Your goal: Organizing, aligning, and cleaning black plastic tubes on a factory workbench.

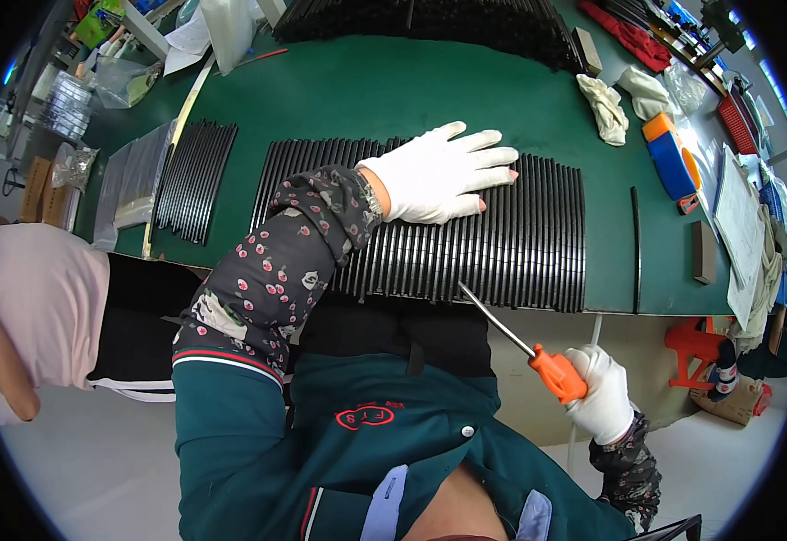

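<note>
A wide row of thin black rods [520,234] lies side by side on the green table, their near ends by its front edge. My left hand [439,174], in a white glove with some bare fingertips, rests flat across the top of the row, fingers spread and pointing right. In my gloved right hand [601,394] is a screwdriver [558,372] with an orange handle, held in front of the table edge. Its metal shaft slants up and left, the tip close to the rods' near ends; whether it touches them I cannot tell.
One single black rod [637,251] lies right of the row, near a dark block [704,252] and a blue-orange tape dispenser [673,158]. White gloves [603,108] lie farther back. Another rod bundle [197,180] is at left, where a person in pink [42,307] stands.
</note>
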`<state>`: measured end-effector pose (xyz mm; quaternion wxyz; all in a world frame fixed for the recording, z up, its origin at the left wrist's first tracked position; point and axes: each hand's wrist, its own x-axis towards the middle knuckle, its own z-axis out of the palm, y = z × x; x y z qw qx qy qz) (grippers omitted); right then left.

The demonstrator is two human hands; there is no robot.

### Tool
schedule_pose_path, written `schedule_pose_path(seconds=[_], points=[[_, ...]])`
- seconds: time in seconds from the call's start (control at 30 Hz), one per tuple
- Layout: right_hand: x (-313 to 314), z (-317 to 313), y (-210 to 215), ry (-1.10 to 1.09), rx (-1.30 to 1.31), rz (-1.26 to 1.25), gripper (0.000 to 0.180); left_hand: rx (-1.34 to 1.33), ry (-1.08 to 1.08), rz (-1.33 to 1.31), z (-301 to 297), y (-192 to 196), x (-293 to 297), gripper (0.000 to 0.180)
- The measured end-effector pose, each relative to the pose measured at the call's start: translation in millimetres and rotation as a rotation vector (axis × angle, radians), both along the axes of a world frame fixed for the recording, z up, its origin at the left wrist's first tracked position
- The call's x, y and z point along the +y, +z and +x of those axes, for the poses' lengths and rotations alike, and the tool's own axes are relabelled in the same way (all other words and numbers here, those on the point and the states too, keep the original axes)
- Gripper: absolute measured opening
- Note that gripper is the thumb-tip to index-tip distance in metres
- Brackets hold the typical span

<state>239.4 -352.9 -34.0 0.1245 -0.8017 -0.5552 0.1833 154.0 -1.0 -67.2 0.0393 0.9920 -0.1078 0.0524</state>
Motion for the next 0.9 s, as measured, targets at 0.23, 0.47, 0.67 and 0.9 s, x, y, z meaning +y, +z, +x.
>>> schedule_pose_path(seconds=[0.23,0.47,0.67,0.9], points=[[5,-5,-4,-0.020,0.000,0.069,0.031,-0.046,0.006,-0.040,-12,8,13,0.060],[26,-12,-4,0.052,0.043,0.011,0.034,0.014,0.156,0.067,-88,8,60,0.060],[35,-19,-5,0.053,-0.002,0.085,0.029,0.087,0.194,0.000,-92,6,54,0.059],[36,-13,1,-0.102,-0.033,-0.029,0.036,0.031,0.181,0.005,-91,0,58,0.060]])
